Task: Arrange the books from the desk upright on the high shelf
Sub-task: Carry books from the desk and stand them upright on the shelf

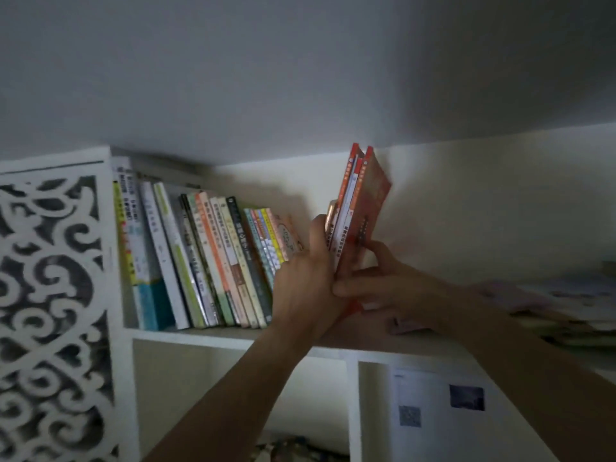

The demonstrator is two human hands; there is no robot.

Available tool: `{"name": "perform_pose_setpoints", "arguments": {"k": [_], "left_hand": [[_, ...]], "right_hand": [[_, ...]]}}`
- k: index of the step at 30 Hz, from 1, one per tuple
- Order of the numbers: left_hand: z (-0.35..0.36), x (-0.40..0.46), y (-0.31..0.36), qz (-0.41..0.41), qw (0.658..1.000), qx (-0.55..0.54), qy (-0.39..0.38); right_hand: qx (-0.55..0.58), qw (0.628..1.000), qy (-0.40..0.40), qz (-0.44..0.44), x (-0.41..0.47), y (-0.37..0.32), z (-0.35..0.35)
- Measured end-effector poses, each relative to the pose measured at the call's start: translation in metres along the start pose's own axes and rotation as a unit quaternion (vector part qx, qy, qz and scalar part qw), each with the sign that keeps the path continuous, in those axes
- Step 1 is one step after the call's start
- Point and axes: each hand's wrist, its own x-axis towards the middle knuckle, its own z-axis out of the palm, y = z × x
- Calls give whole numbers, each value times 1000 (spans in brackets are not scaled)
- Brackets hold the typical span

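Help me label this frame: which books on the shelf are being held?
The red books, tall and tilted, between both hands, left hand and right hand; the row of books leftward goes untouched.

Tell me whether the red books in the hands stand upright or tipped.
Tipped. The red books lean right at the top, held between the left hand and right hand on the shelf.

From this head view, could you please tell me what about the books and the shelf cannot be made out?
- Red books: their lower ends are hidden behind the left hand and right hand, so whether they rest on the shelf is unclear.
- Row of upright books: spine titles are too small and blurred to read.
- Flat pile at the right: blurred and cut off by the frame edge.
- Desk: out of view.
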Motion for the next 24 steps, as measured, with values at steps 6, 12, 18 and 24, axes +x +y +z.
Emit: {"name": "perform_pose_setpoints", "arguments": {"k": [6,12,18,24], "left_hand": [[-8,-3,-35,-25,989,-124,-73],[-18,-7,-73,69,990,121,39],[0,-14,-108,44,999,7,28],[6,-15,-110,40,998,-11,42]], "right_hand": [[31,999,-21,13,21,31,10],[-110,994,12,-19,43,59,25],[-123,992,25,-19,54,67,24],[-125,991,36,9,56,71,25]]}}
